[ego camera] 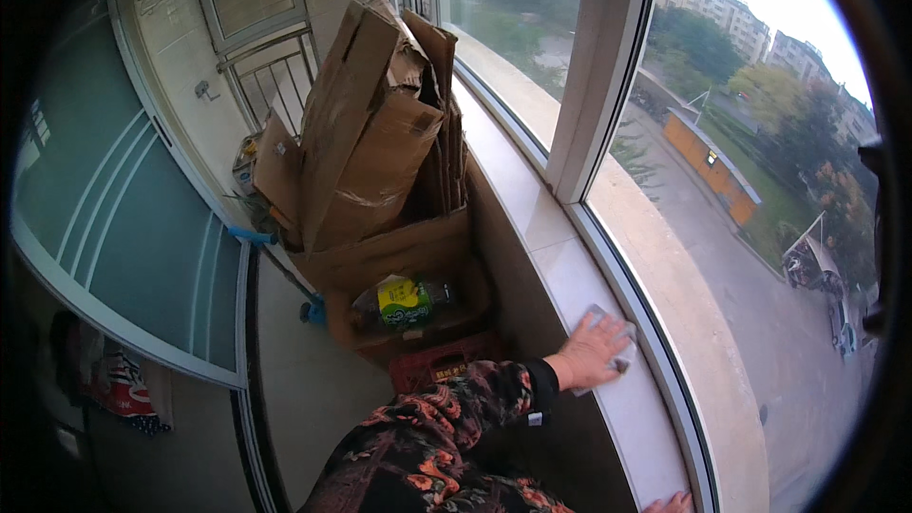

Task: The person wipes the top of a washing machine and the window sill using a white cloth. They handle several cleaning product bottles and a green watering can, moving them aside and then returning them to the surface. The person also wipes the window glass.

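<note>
My left hand (590, 355), at the end of a dark floral sleeve, lies palm down over a crumpled grey cloth (625, 350) and presses it on the pale tiled window sill (552, 228). At the bottom edge, the fingers of my right hand (670, 504) rest on the same sill, spread a little; nothing shows under them and the palm is out of the picture. The window frame (634, 267) runs along the sill beside both hands.
Left of the sill stand an open cardboard box (385, 239) with a labelled plastic bottle (402, 301), folded cardboard (370, 157) and a red plastic crate (445, 360). A blue-handled pole (253, 235) leans nearby. A frosted sliding door (135, 206) is at the left.
</note>
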Available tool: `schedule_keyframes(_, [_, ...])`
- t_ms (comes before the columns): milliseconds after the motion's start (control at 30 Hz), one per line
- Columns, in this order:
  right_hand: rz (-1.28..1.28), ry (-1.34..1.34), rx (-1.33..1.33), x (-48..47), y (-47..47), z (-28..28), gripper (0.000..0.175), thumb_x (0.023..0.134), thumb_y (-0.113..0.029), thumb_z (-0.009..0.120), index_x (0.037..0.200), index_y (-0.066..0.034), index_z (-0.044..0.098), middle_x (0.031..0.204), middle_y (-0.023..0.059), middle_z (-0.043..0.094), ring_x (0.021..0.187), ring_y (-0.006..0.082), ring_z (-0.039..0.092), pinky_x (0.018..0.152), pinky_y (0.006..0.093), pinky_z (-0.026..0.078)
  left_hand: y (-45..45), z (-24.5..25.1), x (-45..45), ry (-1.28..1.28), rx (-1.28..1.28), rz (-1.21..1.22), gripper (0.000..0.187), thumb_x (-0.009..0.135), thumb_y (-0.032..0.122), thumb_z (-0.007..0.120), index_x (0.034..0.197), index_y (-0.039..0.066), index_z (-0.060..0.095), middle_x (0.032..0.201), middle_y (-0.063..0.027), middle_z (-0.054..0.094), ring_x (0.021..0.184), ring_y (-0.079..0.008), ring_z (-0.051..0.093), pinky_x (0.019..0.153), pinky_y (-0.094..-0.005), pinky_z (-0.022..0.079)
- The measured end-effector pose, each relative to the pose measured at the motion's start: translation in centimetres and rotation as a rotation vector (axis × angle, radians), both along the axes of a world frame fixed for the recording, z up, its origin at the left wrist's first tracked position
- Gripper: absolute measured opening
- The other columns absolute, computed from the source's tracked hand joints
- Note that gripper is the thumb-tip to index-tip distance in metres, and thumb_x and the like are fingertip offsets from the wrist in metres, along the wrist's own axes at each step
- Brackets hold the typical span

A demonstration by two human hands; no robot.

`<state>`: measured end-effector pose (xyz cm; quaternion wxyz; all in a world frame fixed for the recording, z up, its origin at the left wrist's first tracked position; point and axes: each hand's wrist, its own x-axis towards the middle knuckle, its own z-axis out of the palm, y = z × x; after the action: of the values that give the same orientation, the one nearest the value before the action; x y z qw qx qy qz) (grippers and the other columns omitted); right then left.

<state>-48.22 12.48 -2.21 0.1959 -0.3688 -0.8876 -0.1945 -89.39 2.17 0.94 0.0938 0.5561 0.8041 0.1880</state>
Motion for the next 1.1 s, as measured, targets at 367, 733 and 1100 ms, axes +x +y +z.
schedule_keyframes(367, [-0.005, 0.113, -0.151, 6.2, -1.2, 2.9, 0.039, 0.092, -0.019, 0.05, 0.12, 0.0065, 0.056, 0.122, 0.031, 0.054, 0.116, 0.0455, 0.05, 0.099, 0.0515, 0.04, -1.2, 2.1, -6.2, 0.094, -0.082, 0.312, 0.069, 0.086, 0.056, 0.05, 0.145, 0.022, 0.039, 0.156, -0.0141, 0.023, 0.145, -0.035, 0.016, 0.112, -0.0618, 0.008])
schedule_keyframes(733, [-0.009, 0.122, -0.128, 14.4, -2.6, 5.3, 0.042, 0.096, -0.026, 0.047, 0.121, 0.0066, 0.056, 0.123, 0.0296, 0.054, 0.116, 0.046, 0.049, 0.102, 0.0512, 0.04, -1.8, 7.4, -8.4, 0.084, -0.14, 0.48, 0.074, 0.087, 0.057, 0.047, 0.146, 0.014, 0.035, 0.157, -0.0135, 0.02, 0.146, -0.0353, 0.013, 0.113, -0.0601, 0.007])
schedule_keyframes(1100, [-0.027, 0.142, -0.082, 8.5, -2.5, 3.9, 0.041, 0.095, -0.025, 0.05, 0.121, 0.0067, 0.056, 0.121, 0.0291, 0.055, 0.115, 0.0447, 0.051, 0.102, 0.0498, 0.041, -0.4, 3.4, -6.4, 0.126, -0.133, 0.315, 0.076, 0.088, 0.057, 0.046, 0.147, 0.011, 0.034, 0.156, -0.0152, 0.022, 0.145, -0.0343, 0.014, 0.116, -0.0547, 0.008])
